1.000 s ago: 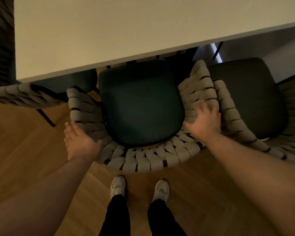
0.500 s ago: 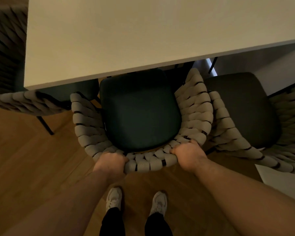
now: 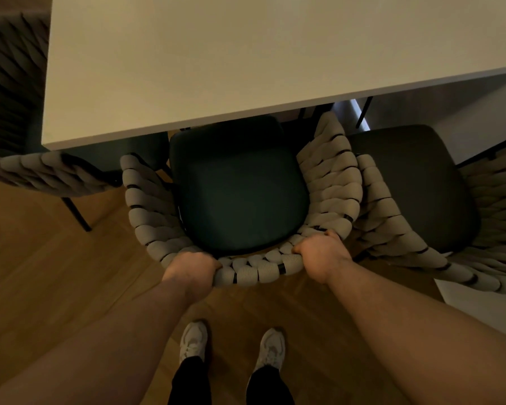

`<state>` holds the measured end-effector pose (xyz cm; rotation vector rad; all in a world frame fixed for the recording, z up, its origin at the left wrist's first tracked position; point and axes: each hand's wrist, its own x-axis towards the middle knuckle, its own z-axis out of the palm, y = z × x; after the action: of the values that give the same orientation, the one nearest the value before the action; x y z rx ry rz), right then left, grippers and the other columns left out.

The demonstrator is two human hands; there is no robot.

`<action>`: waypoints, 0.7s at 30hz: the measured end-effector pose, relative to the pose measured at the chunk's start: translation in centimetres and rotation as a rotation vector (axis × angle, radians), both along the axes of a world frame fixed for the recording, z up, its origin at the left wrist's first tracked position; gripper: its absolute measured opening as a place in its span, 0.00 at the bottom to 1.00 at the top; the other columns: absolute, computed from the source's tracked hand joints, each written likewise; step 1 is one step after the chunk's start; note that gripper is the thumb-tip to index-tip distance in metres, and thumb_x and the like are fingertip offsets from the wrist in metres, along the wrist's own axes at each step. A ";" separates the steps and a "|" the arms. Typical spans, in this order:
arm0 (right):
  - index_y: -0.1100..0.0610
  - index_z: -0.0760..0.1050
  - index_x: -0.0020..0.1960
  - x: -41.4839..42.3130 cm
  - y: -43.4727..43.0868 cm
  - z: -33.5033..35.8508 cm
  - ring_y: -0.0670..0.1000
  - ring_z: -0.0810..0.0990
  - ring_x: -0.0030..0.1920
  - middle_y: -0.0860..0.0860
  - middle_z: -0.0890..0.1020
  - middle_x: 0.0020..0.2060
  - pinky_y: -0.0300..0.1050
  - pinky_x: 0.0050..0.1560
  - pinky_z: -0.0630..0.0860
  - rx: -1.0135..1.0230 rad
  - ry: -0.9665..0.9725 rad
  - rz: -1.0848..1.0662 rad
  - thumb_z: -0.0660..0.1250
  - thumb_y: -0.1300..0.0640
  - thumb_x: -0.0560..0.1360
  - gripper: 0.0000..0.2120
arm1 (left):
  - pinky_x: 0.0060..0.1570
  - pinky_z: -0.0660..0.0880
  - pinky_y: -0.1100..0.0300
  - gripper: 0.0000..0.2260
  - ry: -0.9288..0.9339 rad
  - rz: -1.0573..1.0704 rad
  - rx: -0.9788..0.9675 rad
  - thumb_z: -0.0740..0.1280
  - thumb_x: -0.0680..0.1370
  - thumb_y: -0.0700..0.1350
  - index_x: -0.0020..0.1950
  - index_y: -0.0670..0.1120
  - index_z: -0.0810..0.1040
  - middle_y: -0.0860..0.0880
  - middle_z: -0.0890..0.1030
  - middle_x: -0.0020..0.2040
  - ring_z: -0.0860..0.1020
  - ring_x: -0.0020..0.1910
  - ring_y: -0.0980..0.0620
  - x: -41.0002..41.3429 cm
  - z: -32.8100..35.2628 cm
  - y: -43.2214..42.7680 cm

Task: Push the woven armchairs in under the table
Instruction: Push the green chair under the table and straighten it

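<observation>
Presently, armchair (image 3: 257,271), seat front barely under table (image 3: 246,68), was gripped at its woven back rim by left hand (image 3: 192,268) and right hand (image 3: 319,255); snagging on the close-crowding neighbouring chair (image 3: 406,185) was judged possible.

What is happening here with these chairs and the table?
A person stands behind the middle woven armchair and grips the top of its backrest with the left hand and the right hand. The front of its dark seat cushion is just under the edge of the white table, but most of the seat shows. The armchair on the right stands close beside it, its seat not under the table.
</observation>
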<state>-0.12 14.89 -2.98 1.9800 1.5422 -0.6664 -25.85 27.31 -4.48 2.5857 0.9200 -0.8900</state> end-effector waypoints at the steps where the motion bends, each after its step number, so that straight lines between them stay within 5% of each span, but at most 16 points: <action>1: 0.42 0.76 0.69 0.0 0.0 0.0 0.55 0.74 0.69 0.49 0.80 0.64 0.63 0.77 0.60 0.001 0.000 -0.005 0.65 0.60 0.80 0.21 | 0.53 0.78 0.53 0.15 -0.003 0.000 0.000 0.61 0.81 0.47 0.63 0.61 0.79 0.54 0.82 0.53 0.80 0.54 0.50 0.0 0.1 0.0; 21: 0.46 0.79 0.63 1.8 -0.3 -1.0 0.56 0.77 0.63 0.50 0.81 0.58 0.62 0.74 0.63 0.050 -0.036 -0.048 0.63 0.59 0.81 0.15 | 0.64 0.70 0.54 0.18 -0.018 -0.053 0.014 0.60 0.84 0.48 0.74 0.60 0.73 0.52 0.79 0.65 0.76 0.64 0.50 1.9 0.1 0.3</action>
<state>1.68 14.64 -4.01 2.0601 1.5082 -0.6137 -23.90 27.59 -4.43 2.6374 0.8595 -0.8754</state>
